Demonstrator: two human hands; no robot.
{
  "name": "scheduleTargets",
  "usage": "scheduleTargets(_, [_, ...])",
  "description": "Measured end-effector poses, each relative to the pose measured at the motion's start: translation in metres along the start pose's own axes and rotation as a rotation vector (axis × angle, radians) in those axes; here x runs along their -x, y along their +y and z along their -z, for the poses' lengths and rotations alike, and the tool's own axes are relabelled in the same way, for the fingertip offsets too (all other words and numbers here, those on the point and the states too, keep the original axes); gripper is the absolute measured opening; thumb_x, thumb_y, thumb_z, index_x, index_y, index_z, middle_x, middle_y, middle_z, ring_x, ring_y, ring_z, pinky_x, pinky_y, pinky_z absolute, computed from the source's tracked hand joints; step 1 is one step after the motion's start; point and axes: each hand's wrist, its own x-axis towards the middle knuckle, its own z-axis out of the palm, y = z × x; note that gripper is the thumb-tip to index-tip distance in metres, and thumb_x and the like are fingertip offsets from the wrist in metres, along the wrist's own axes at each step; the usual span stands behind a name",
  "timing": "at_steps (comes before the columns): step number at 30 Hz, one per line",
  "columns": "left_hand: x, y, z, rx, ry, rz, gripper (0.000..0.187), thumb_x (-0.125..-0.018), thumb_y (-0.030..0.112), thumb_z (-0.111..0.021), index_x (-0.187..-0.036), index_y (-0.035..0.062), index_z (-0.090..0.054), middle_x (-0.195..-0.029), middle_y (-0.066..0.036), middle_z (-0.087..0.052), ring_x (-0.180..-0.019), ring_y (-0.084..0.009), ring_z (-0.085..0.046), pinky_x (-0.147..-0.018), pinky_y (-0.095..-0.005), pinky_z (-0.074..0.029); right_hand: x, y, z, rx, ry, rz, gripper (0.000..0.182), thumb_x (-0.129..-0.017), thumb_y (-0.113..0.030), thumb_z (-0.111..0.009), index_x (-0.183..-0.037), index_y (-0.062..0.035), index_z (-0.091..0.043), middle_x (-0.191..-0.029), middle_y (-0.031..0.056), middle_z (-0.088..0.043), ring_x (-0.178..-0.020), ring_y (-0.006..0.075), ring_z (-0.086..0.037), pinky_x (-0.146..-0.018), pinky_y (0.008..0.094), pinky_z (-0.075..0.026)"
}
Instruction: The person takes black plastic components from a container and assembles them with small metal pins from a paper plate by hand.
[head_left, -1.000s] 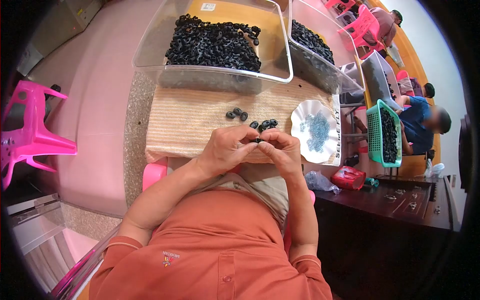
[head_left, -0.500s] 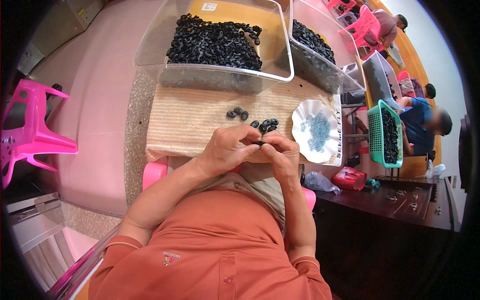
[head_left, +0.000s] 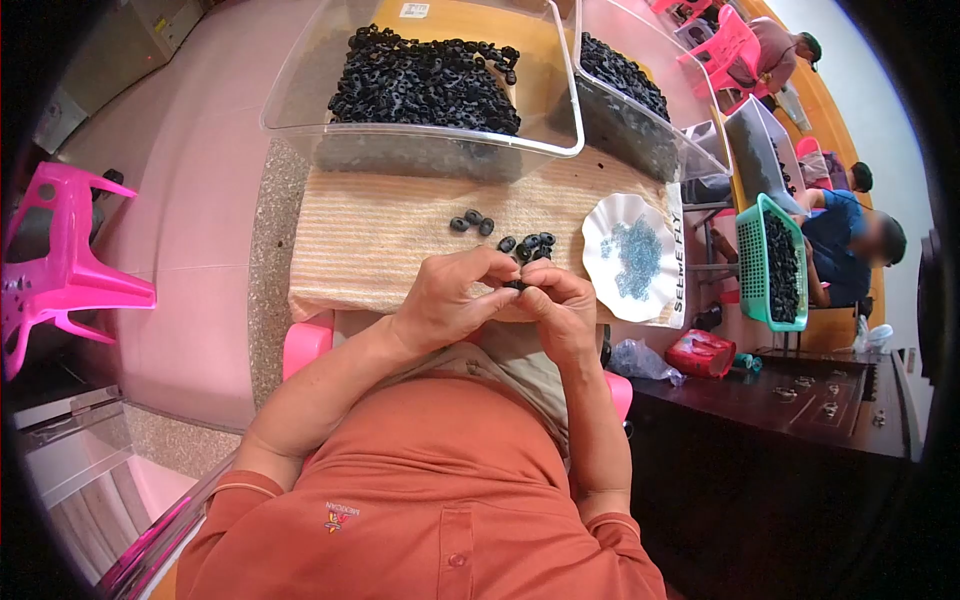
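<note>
Both of my hands meet over the near edge of the striped cloth [head_left: 380,240]. Between their fingertips is a small black part [head_left: 516,284], mostly covered by the fingers. My left hand [head_left: 455,295] pinches it from the left, and my right hand [head_left: 562,305] from the right. Just beyond the fingers lies a cluster of loose black parts [head_left: 532,244], each with a hole or hollow. A smaller group of black parts [head_left: 473,220] sits to its left. To the right, a white scalloped plate [head_left: 600,270] holds many tiny clear bluish pieces [head_left: 640,258].
Two clear plastic bins [head_left: 420,150] with piles of black parts stand at the back. On the right are a green basket [head_left: 745,260], a seated person in blue [head_left: 835,245], a red packet [head_left: 700,353] and a dark cabinet [head_left: 740,410]. A pink stool [head_left: 80,285] stands left.
Both hands keep pinching the small black part in nearly the same place. The whole view has shifted very slightly; the loose parts and plate stay put on the cloth.
</note>
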Motion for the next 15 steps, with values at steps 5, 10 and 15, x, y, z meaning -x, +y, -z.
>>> scheduleTargets(5, [0.0019, -0.0021, -0.0022, 0.005, 0.022, -0.026, 0.022, -0.080, 0.003, -0.081, -0.099, 0.0008, -0.071, -0.091, -0.012, -0.075, -0.083, -0.0214, -0.076, -0.071, -0.0309, -0.060, 0.0008, -0.0024, -0.0002, -0.007, -0.021, 0.024, 0.010, -0.086, 0.002, -0.075, -0.096, 0.0009, -0.074, -0.101, 0.0067, -0.066, -0.096, 0.0149, -0.061, -0.088, 0.0273, -0.048])
scheduleTargets(10, [0.0015, 0.0005, 0.0004, -0.040, 0.018, -0.094, 0.023, -0.079, 0.004, -0.081, -0.099, 0.0021, -0.071, -0.091, -0.013, -0.074, -0.081, -0.0232, -0.075, -0.069, -0.0321, -0.058, 0.0015, 0.0003, 0.0008, -0.036, -0.035, 0.042, 0.012, -0.086, 0.001, -0.076, -0.098, -0.0004, -0.075, -0.104, 0.0077, -0.065, -0.098, 0.0155, -0.061, -0.090, 0.0280, -0.048])
scheduleTargets(15, [0.0023, -0.0061, 0.0007, -0.077, 0.024, -0.169, 0.023, -0.079, 0.004, -0.081, -0.100, 0.0031, -0.071, -0.092, -0.013, -0.074, -0.080, -0.0263, -0.074, -0.068, -0.0335, -0.057, 0.0016, 0.0040, 0.0024, -0.078, -0.065, 0.033, 0.014, -0.087, -0.002, -0.077, -0.102, -0.0012, -0.075, -0.114, 0.0112, -0.066, -0.106, 0.0178, -0.062, -0.097, 0.0312, -0.050])
